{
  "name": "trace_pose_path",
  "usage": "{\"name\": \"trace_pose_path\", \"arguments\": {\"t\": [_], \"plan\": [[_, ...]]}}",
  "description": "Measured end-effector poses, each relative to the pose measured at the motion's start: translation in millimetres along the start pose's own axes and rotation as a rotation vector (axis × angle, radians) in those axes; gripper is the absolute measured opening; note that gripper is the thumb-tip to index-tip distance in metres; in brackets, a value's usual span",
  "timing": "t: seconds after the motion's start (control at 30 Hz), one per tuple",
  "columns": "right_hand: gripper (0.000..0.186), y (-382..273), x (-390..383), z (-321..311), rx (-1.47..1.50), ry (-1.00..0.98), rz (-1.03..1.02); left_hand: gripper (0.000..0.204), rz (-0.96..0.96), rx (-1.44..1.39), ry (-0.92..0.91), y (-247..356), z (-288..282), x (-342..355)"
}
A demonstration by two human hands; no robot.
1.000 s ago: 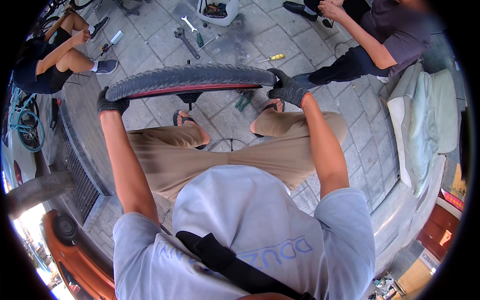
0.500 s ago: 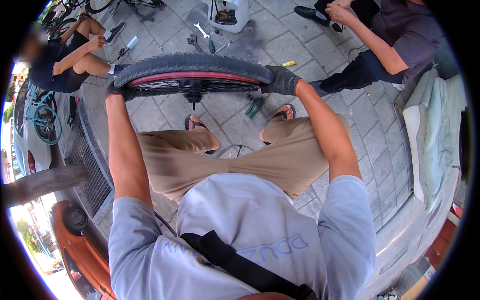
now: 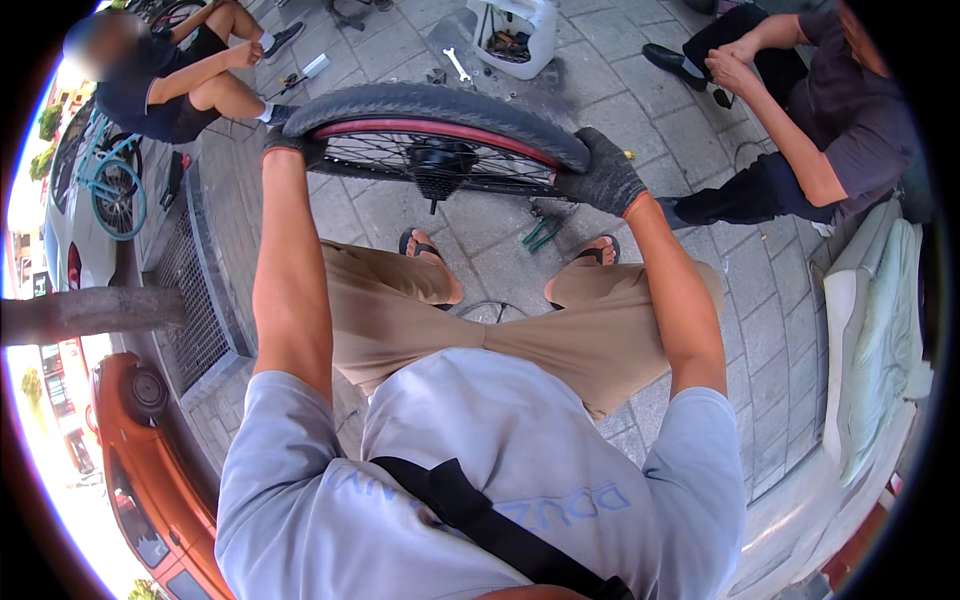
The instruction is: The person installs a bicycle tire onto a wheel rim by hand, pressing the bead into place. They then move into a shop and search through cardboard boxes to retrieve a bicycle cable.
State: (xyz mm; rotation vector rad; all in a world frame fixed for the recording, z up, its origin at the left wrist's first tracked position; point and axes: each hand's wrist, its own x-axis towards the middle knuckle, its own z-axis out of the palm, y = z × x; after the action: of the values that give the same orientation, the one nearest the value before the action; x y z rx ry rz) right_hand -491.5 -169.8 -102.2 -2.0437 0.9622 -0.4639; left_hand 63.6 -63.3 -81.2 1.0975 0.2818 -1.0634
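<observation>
Bicycle wheel (image 3: 440, 135), black tyre over a red rim with thin spokes and a dark hub at its middle, hangs out in front of my knees, held up between both arms above the grey paving (image 3: 600, 60); my left hand (image 3: 292, 145), in a dark glove, is curled tight around the tyre at its left end, fingers wrapped over the tread; my right hand (image 3: 602, 178), gloved the same way, is clamped on the tyre at its right end, knuckles toward me. Below the wheel I see my feet in black sandals (image 3: 420, 245), and a pair of green-handled pliers (image 3: 540, 232) lying on the stones between them; a silver spanner (image 3: 457, 64) lies further out, just beside a white tub (image 3: 520, 40) with tools in it. One person in dark clothes sits on the ground at upper left (image 3: 170, 80), near a turquoise bicycle (image 3: 105, 175); another sits at upper right (image 3: 820, 130), hands together at one knee. An orange vehicle (image 3: 140, 470) stands close at lower left.
</observation>
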Motion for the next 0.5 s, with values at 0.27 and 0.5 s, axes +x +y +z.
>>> {"name": "trace_pose_path", "arguments": {"t": [0.27, 0.5], "plan": [[0.056, -50.8, -5.7, -1.9, -0.153, 0.075, 0.184, 0.045, -0.026, -0.323, 0.100, -18.5, 14.2, -5.3], [0.056, -97.6, 14.1, -12.2, -0.184, -0.154, 0.033, 0.041, -0.080, -0.447, 0.161, -34.3, 24.2, -8.9]]}}
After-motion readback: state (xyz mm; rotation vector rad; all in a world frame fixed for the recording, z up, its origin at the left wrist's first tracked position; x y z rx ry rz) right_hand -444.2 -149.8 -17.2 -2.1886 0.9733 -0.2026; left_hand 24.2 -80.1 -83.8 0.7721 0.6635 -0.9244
